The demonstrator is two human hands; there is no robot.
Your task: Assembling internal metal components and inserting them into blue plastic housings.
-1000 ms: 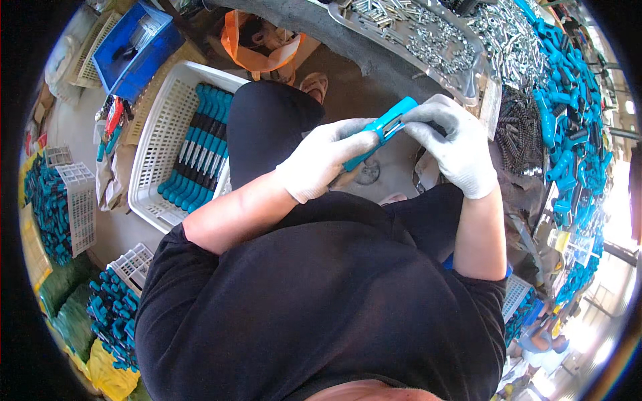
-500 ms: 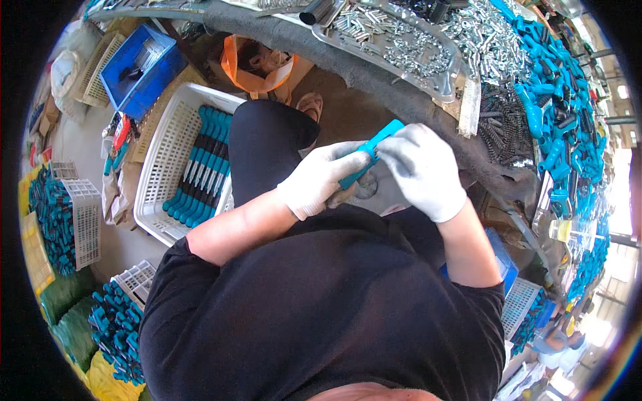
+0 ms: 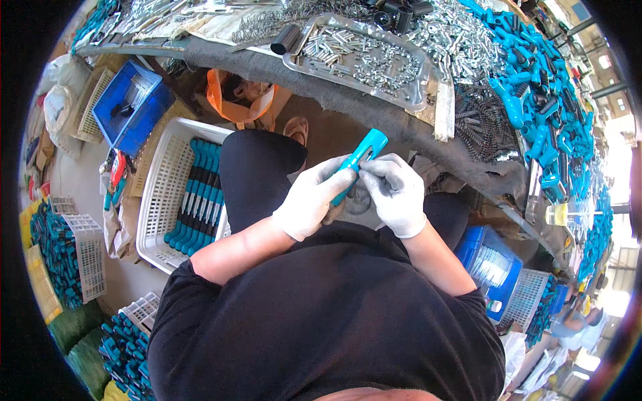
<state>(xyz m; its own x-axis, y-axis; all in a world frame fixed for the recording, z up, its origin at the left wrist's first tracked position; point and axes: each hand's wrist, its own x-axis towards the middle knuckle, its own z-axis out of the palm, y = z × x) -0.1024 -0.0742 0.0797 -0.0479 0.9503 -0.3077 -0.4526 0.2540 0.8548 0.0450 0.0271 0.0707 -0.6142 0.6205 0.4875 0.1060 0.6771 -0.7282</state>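
Observation:
My left hand, in a white glove, is closed around a teal plastic tube-shaped handle. The handle tilts up and to the right, with a dark slot showing in its side. Against that slot, the gloved fingertips of my right hand are pinched together. Whatever they hold, if anything, is too small or hidden to make out. Both hands are above my lap, in front of my black shirt. To their left, a white plastic basket holds a row of teal-and-black tools with silvery middles.
The workbench curves across the far side with a clear tray of small metal parts, a heap of dark springs and many teal handles. Blue bins and an orange-edged bag stand below. Baskets of teal pieces lie around me.
The view has shifted slightly. The handle now points more steeply upward and shows its slot. My right hand has moved lower along it, its fingers pinched at the slot.

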